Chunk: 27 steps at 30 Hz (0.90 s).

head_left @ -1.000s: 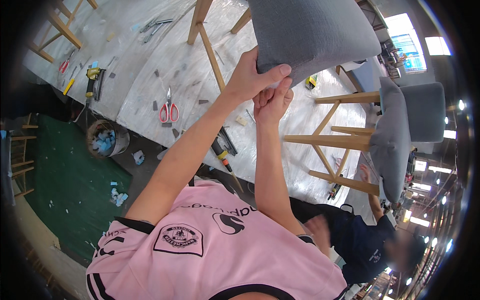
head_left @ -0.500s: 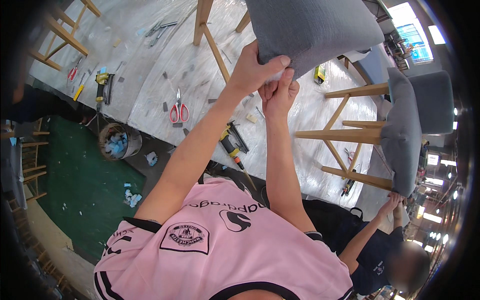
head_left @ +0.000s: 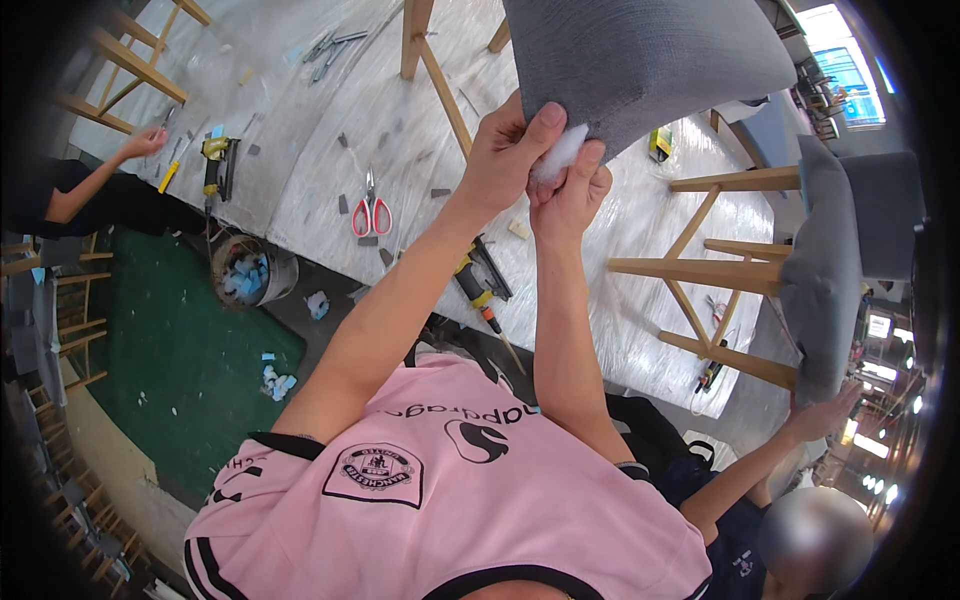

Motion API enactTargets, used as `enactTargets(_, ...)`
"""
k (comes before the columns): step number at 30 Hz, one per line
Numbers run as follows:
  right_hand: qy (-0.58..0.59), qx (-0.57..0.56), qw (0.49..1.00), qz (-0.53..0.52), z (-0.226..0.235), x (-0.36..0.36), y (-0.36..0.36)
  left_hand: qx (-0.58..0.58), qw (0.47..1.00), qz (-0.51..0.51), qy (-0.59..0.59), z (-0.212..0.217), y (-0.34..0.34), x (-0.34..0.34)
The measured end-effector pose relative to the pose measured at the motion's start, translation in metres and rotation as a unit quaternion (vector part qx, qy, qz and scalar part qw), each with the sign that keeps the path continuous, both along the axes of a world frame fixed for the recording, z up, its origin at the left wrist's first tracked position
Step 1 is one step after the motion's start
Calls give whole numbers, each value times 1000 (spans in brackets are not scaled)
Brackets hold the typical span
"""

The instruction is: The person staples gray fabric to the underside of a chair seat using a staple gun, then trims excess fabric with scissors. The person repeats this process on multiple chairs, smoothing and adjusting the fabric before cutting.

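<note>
A grey fabric-covered chair (head_left: 650, 70) with wooden legs stands on the plastic-covered table in front of me, its padded corner toward my hands. A tuft of white stuffing (head_left: 566, 150) shows between my thumbs at the fabric's lower edge. My left hand (head_left: 503, 155) is closed on that edge, the thumb pressed on top. Just to its right, my right hand (head_left: 570, 195) is closed with its thumb against the tuft; some fingers are curled underneath and partly hidden. Nearest below the hands lies a yellow-and-black staple gun (head_left: 475, 280), partly covered by my left forearm.
Red-handled scissors (head_left: 371, 210), a second staple gun (head_left: 218, 165) and dark scraps lie on the table (head_left: 300, 200). Another grey chair (head_left: 820, 270) lies on its side at right, a co-worker's hand (head_left: 830, 410) by it. A co-worker's arm (head_left: 100, 180) reaches in at left. A scrap bucket (head_left: 275, 275) stands below.
The white stuffing now shows more between my hands, which have parted slightly at the fabric edge. A co-worker's arm has come in at left; the right co-worker's hand has opened out.
</note>
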State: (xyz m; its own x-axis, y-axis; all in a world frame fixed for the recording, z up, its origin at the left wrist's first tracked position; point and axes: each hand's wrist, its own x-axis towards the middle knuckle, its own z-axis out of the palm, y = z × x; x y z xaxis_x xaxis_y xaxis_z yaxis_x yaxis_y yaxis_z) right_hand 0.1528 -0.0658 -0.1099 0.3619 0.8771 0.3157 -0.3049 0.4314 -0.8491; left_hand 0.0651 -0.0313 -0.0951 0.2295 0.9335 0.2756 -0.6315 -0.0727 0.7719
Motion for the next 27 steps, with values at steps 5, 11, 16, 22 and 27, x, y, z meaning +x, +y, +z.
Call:
enactTargets(5, -41, 0, 999, 14, -7, 5, 1, 14, 999, -11, -30, -18, 8, 0)
enactTargets(11, -61, 2, 998, 24, 5, 8, 0, 20, 999, 29, 22, 15, 13, -1)
enactTargets(16, -52, -16, 998, 5, 5, 4, 1, 21, 998, 25, 53, 29, 14, -2)
enactTargets(22, -57, -25, 998, 1, 8, 5, 0, -3, 993, 3, 120, 31, 17, -4)
enactTargets(27, -75, -28, 997, 14, 11, 5, -3, -17, 993, 0, 113, 28, 17, -6)
